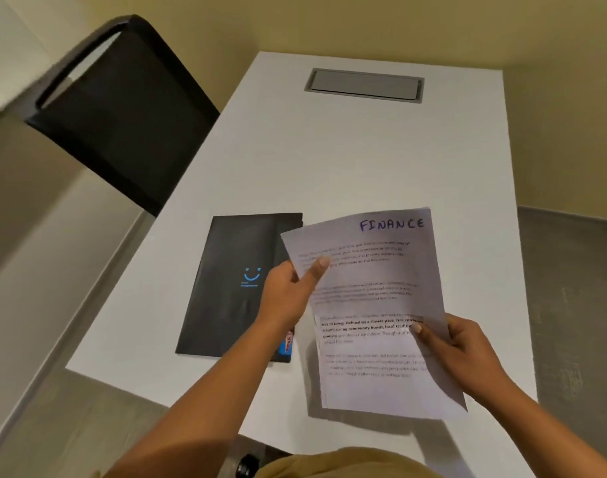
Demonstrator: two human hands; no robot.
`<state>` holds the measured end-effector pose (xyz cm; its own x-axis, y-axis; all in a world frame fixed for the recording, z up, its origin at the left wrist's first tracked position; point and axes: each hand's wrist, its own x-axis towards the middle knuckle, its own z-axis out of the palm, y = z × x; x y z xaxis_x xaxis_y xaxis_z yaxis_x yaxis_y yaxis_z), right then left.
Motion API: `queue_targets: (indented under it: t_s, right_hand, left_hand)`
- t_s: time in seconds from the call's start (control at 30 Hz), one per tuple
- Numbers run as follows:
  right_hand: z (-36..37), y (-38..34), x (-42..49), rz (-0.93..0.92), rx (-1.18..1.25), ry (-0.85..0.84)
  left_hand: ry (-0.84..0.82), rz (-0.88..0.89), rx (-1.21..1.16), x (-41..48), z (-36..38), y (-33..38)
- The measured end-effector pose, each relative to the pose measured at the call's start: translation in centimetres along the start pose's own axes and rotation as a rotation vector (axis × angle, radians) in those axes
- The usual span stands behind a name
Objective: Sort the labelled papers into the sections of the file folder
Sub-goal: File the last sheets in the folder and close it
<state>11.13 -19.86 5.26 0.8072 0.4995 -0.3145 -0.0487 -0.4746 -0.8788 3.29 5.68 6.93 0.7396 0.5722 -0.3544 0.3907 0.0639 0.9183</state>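
A black file folder [233, 288] with a blue smiley mark lies closed on the white table [347, 160], left of centre. Above the table I hold a stack of white printed papers [374, 305]; the top sheet is labelled "FINANCE" in blue ink at its upper right. My left hand [288, 294] pinches the top sheet's left edge, thumb on the print. My right hand [457, 343] grips the stack's right edge, thumb on top. The top sheet is fanned to the left of the sheets beneath it. Something blue and red pokes out at the folder's lower right corner.
A black chair [123, 108] stands at the table's left side. A grey recessed cable hatch [364, 85] sits in the tabletop near its far end. The table's near edge runs just in front of me.
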Motion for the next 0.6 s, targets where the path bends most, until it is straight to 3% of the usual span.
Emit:
queue_targets:
  t_s: [0.1, 0.2, 0.37, 0.6]
  right_hand:
    - [0.8, 0.2, 0.3, 0.067, 0.040, 0.112]
    - [1.6, 0.2, 0.2, 0.128, 0.113, 0.175]
    - [2.7, -0.5, -0.1, 0.182, 0.161, 0.228]
    - [4.7, -2.7, 0.2, 0.195, 0.202, 0.301]
  left_hand:
    - [0.200, -0.043, 0.633, 1.6, -1.5, -2.9]
    - [0.057, -0.131, 1.129, 2.0, -2.9, -5.6]
    - [-0.093, -0.156, 1.370, 2.2, -4.0, -6.3]
    - [-0.150, -0.009, 1.543, 1.3, -6.6, -3.7]
